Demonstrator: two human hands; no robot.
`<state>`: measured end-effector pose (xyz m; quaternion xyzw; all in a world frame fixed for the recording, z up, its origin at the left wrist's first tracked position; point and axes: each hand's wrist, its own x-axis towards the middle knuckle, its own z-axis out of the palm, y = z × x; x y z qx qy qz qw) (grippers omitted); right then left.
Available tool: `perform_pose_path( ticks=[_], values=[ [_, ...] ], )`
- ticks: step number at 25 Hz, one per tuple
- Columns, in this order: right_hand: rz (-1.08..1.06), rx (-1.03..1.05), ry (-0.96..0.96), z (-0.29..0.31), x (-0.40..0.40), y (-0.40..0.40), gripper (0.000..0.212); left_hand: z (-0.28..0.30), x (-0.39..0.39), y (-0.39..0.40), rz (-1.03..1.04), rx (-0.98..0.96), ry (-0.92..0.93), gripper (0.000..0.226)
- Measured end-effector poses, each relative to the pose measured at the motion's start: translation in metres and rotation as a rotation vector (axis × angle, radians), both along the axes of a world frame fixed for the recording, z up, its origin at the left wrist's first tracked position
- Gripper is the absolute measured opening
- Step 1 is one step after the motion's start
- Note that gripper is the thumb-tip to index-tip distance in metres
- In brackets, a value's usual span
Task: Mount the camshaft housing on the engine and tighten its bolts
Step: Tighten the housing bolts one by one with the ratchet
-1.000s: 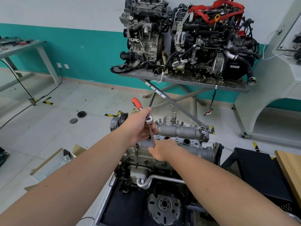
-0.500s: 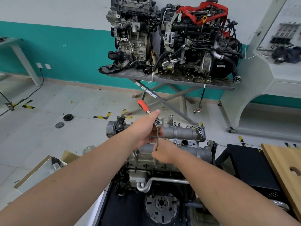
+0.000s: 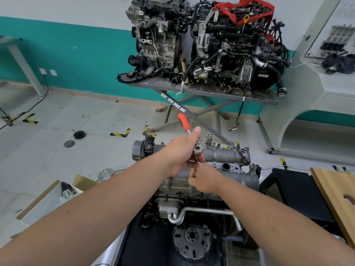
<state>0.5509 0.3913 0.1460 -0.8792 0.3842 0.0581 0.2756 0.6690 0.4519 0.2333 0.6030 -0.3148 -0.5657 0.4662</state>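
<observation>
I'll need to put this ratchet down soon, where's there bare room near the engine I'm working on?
The wooden board at the right shows bare surface up to its cutout. The black stand top between board and engine also looks free. The floor left of the engine is crowded by the cardboard box. The camshaft housing top is studded with bolts and ports.

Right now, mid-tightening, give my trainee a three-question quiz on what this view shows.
1. True or false: the ratchet has a blue grip.
2. Which hand steadies the extension bar low down? A) left hand B) right hand
3. Fill in: the camshaft housing sits on top of the ____.

Key: 1 false, the grip is red-orange. 2 B. 3 engine.
</observation>
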Motion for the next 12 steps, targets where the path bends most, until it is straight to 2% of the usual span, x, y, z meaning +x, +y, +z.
perform_pose_path(
  ticks=[3, 12],
  values=[
    [0.013, -0.027, -0.006, 0.0037, -0.0012, 0.0032, 0.030, 0.0012, -0.0031, -0.0002, 0.001, 0.003, 0.021, 0.051],
    [-0.001, -0.029, -0.032, 0.0022, -0.0028, 0.0026, 0.023, 0.0049, -0.0085, -0.0014, 0.023, 0.002, 0.048, 0.051]
  ],
)
